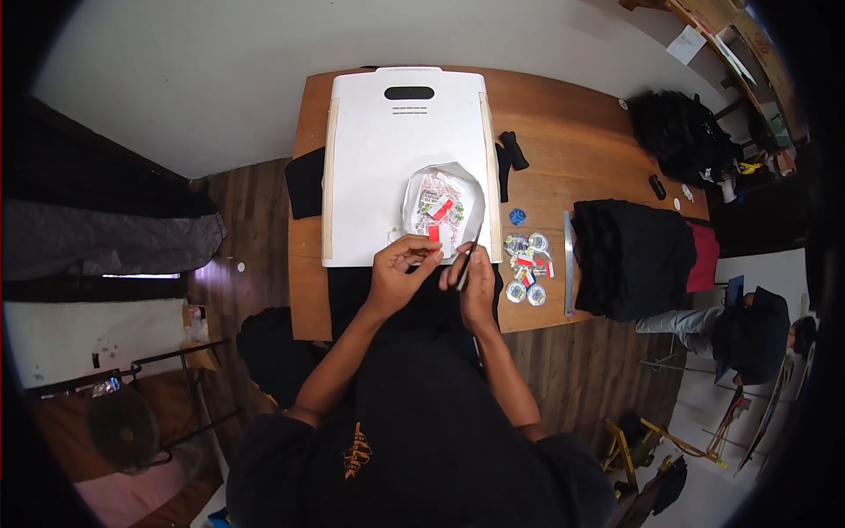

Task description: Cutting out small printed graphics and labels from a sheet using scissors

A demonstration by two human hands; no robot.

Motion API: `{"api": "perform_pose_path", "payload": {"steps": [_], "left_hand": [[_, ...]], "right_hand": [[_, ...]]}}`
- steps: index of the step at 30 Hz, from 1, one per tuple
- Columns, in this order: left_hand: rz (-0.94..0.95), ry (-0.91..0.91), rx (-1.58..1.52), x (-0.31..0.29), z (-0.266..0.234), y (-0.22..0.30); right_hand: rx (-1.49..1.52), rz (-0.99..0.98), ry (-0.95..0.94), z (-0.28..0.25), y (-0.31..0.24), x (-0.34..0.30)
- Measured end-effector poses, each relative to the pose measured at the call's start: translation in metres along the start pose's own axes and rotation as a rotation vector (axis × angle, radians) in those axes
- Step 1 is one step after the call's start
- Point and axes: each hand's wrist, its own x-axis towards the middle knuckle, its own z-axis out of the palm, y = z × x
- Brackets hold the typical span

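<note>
Basically, we work at a wooden bench (572, 114) with the white board (370, 167) as our landmark. On its near part sits a pale, open-topped container (477, 198) of printed pieces. Our left hand (396, 275) has its grip pinched on a red-and-white label (434, 233) above the container's near edge; our right hand (478, 289) closes its grip on a thin dark tool (468, 265). Right of the board lie shiny round pieces (526, 264), then black cloth (620, 255); left of it, plank floor (236, 198); beyond it, a pale wall (220, 88).
</note>
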Motion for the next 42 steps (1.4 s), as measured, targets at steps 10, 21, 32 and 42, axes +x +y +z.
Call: {"api": "perform_pose_path", "payload": {"steps": [10, 21, 32, 42], "left_hand": [[-0.062, -0.144, 0.237, -0.007, -0.009, -0.005], [-0.165, -0.088, 0.207, -0.024, -0.02, -0.013], [-0.157, -0.069, 0.367, -0.036, -0.042, -0.012], [-0.31, -0.133, 0.457, -0.046, -0.045, -0.006]], "right_hand": [[-0.418, -0.005, 0.094, -0.005, -0.008, 0.003], [-0.409, 0.105, 0.205, -0.025, 0.015, -0.043], [-0.435, -0.057, 0.671, -0.15, 0.04, -0.033], [-0.763, 0.008, 0.677, -0.224, 0.113, -0.009]]}}
